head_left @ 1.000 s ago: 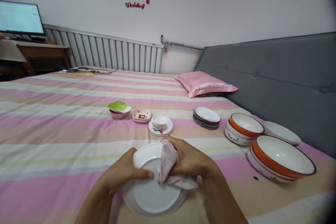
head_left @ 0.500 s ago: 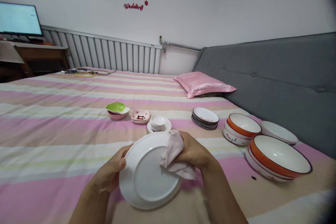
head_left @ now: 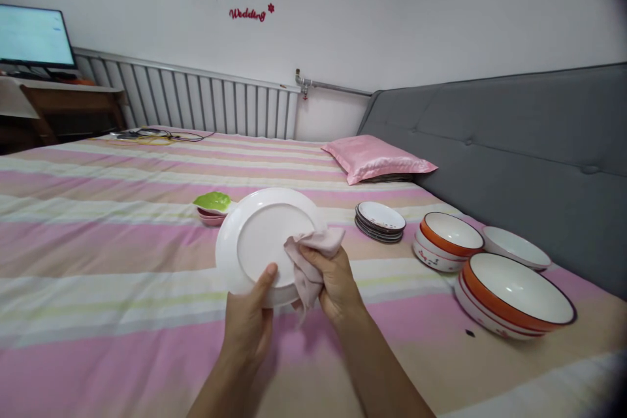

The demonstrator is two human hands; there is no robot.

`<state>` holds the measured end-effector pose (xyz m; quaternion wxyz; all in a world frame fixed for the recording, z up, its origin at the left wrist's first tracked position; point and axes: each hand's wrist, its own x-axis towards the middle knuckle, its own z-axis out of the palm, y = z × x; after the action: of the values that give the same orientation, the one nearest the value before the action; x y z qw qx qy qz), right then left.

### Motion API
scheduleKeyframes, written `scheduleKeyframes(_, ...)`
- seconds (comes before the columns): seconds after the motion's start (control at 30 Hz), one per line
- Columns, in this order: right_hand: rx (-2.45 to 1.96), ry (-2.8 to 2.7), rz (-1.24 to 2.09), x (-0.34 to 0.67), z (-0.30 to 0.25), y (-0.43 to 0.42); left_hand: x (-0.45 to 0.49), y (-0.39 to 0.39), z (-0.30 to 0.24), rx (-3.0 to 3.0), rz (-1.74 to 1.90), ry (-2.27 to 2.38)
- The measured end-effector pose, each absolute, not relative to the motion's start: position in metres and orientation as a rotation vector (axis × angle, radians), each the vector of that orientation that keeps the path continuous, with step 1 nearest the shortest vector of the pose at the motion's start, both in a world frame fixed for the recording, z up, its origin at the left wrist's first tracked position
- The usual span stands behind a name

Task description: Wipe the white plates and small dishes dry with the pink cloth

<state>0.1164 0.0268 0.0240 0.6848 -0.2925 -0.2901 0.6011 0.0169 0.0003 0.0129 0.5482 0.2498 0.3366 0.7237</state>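
Note:
A white plate (head_left: 267, 241) is held up over the bed, its underside with the raised ring facing me. My left hand (head_left: 249, 317) grips its lower edge, thumb on the underside and fingers behind. In my right hand (head_left: 336, 281) is a crumpled pale pink cloth (head_left: 308, 268), pressed against the plate's right side. Part of the cloth hangs below the rim. Behind the plate, the small dishes seen earlier are hidden. Just left of it, a green leaf-shaped dish (head_left: 212, 201) rests on pink dishes (head_left: 211, 217).
On the striped bed sheet (head_left: 122, 294), a stack of small plates (head_left: 381, 219) lies right of centre. Orange-rimmed bowls (head_left: 516, 294) and a white bowl (head_left: 516, 247) stand farther right by the grey headboard (head_left: 514, 124). A pink pillow (head_left: 377, 157) and cables (head_left: 157, 136) lie farther back.
The plate has moved up and away from me, now covering the small dishes behind. My left hand has shifted from its left side to the lower edge; the cloth stays at the right side.

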Motion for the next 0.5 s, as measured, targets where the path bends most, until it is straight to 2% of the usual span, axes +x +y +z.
scheduleKeyframes(0.5,-0.833,-1.11,1.183,0.153,0.041,0.019,-0.01,0.001,0.017,0.812,1.42,0.812)
